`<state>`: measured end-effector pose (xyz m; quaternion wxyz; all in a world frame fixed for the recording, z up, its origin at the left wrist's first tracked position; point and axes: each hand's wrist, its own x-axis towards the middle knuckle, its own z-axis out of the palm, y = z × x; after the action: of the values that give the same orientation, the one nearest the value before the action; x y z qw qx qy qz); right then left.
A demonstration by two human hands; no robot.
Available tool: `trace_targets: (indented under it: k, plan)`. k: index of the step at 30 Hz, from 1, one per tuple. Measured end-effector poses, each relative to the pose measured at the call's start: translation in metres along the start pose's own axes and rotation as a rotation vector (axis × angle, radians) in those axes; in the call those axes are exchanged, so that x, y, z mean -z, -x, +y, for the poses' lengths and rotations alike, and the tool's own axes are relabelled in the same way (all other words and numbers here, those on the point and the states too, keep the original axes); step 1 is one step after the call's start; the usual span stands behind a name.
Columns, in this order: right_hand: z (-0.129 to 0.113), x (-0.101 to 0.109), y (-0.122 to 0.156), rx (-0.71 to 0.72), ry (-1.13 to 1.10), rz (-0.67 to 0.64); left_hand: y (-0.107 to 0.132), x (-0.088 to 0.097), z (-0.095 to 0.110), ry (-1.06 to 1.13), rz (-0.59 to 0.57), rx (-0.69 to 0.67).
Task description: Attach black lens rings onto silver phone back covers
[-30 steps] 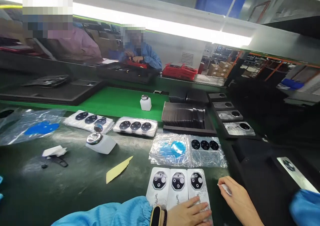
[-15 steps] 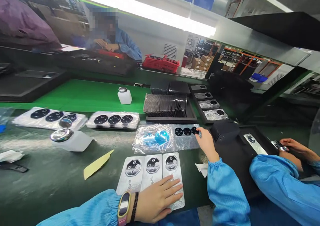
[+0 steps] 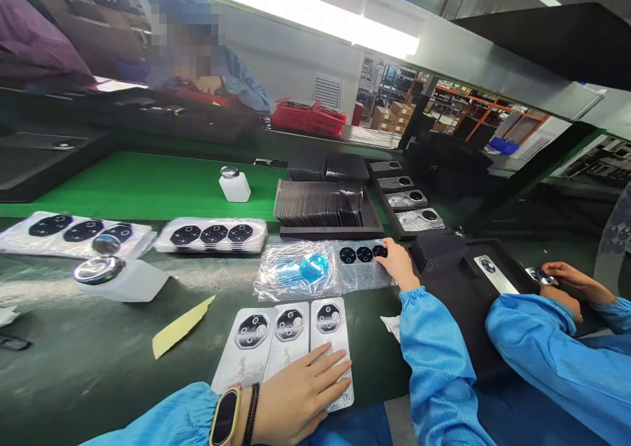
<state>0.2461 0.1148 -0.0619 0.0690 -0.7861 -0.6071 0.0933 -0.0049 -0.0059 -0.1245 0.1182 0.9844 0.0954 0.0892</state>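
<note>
My left hand (image 3: pixel 302 393) lies flat with fingers extended on the right-hand silver panel (image 3: pixel 330 342) and reaches over the lower part of the middle silver panel (image 3: pixel 290 351). The left silver panel (image 3: pixel 244 357) is beside them; each has an octagonal camera-like area on top. Farther back, my right hand (image 3: pixel 399 265) pinches the rightmost of three black octagonal pieces (image 3: pixel 380 251), its fingertips partly covering it. The other octagonal pieces (image 3: pixel 363 255) lie on a clear plastic sheet (image 3: pixel 362 276).
Wrapped stacks (image 3: pixel 211 236) of panels lie at left. A white dispenser bottle (image 3: pixel 123 280) and yellow paper (image 3: pixel 182 328) lie in front of them. Black racks (image 3: pixel 320 203) stand behind the clear sheet. At right, a co-worker's hands (image 3: pixel 574 285) hold a small part. Another person sits behind the glass.
The view has shifted, sliding the scene slightly left. My right fingers have closed in on the rightmost octagonal piece. My left hand stays on the panels.
</note>
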Motion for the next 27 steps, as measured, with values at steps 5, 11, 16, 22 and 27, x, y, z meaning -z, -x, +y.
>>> trace_targets:
  k: [5,11,16,22,27]
  plan:
    - [0.000,0.003,0.001,0.005,0.019,-0.009,-0.008,0.006,0.009,0.024,-0.052,0.039]
    - [0.007,0.001,0.000,0.056,0.039,0.001,-0.011,0.004,0.020,-0.001,0.028,0.013]
    - [0.014,0.000,0.001,0.105,0.050,0.022,-0.008,0.001,0.028,-0.001,0.064,0.000]
    - [0.019,-0.001,0.005,0.148,0.022,0.108,-0.004,-0.007,0.035,-0.053,0.146,0.005]
    - [0.024,-0.001,0.006,0.116,-0.082,0.142,-0.004,-0.008,0.039,-0.069,0.194,0.004]
